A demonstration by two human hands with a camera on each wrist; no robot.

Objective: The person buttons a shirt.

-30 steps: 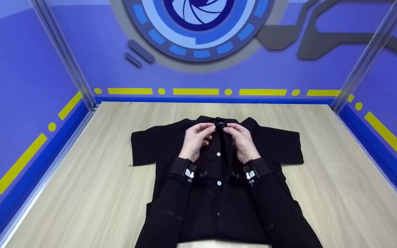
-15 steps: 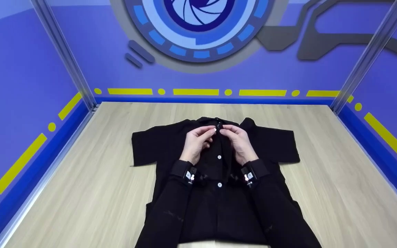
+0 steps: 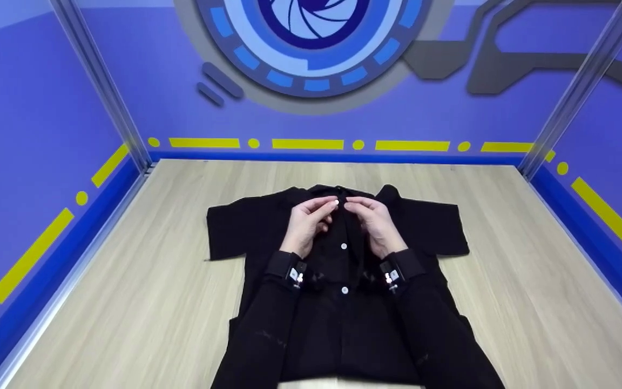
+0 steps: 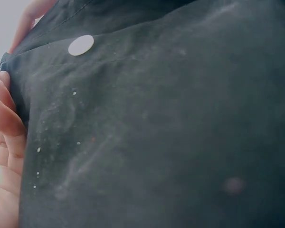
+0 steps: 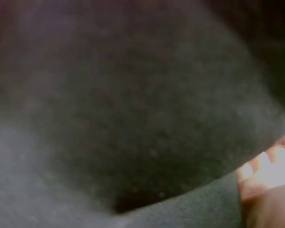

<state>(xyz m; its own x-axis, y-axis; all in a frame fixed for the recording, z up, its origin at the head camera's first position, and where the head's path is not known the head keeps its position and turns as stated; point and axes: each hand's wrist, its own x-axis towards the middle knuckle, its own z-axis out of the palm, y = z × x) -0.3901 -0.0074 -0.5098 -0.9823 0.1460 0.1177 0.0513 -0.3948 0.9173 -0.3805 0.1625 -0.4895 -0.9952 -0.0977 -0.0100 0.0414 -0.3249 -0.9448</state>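
Observation:
A black short-sleeved shirt [image 3: 246,227] lies spread out, its collar toward the back. My left hand [image 3: 307,221] pinches a small white button [image 3: 337,202] near the collar between thumb and forefinger. Just across the front opening, my right hand [image 3: 376,224] pinches the other front edge. Lower on the front sit more white buttons, one of them the middle button [image 3: 344,246]. In the left wrist view, a white button [image 4: 81,45] shows on the raised cloth beside the left fingers [image 4: 4,114]. Dark blurred fabric [image 5: 147,104] fills most of the right wrist view, with the right fingers [image 5: 270,164] at its edge.
The shirt rests on a pale wood-grain table [image 3: 143,302]. Blue panels [image 3: 311,124] with yellow dashes enclose the back and both sides, joined by metal posts [image 3: 103,86]. A wrist camera [image 3: 296,273] sits on each black-sleeved forearm.
The right hand has come slightly left, bringing its cloth edge closer to the left hand's button. The shirt's right sleeve shifted a little inward. The last half second shows hardly any movement.

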